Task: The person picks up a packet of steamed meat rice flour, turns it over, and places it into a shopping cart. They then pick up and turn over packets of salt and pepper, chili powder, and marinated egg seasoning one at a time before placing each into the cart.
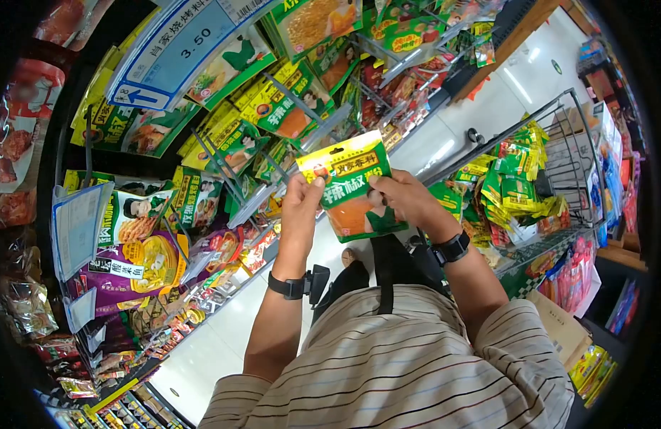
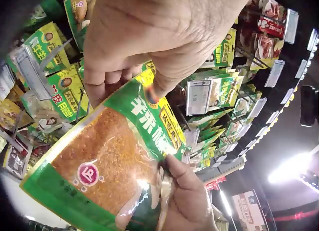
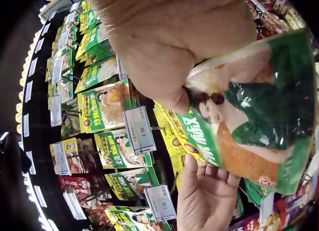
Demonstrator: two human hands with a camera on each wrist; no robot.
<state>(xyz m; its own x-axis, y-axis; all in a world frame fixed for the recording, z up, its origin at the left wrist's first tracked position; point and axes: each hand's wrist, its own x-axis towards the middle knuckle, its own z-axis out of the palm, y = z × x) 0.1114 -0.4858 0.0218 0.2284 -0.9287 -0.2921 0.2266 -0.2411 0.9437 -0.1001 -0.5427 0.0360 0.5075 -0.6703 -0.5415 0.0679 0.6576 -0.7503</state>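
Between both hands is a green and yellow seasoning packet [image 1: 355, 189], its printed front facing up, with reddish-brown powder showing in its lower part. My left hand [image 1: 300, 207] pinches the packet's left edge, thumb on the front and fingers curled behind. On the opposite side my right hand [image 1: 416, 204] grips the right edge, its thumb pressed on the front near the middle. In the left wrist view the powder side of the seasoning packet [image 2: 104, 161] fills the foreground. From the right wrist, the seasoning packet [image 3: 249, 111] shows its picture of a person in green.
Similar packets [image 1: 287, 100] hang on metal hooks in front and to the left, behind price tags [image 1: 191, 53]. To the right stands a wire basket [image 1: 559, 154] heaped with green and yellow packets. Below, a pale tiled floor [image 1: 216, 343] runs along the shelf.
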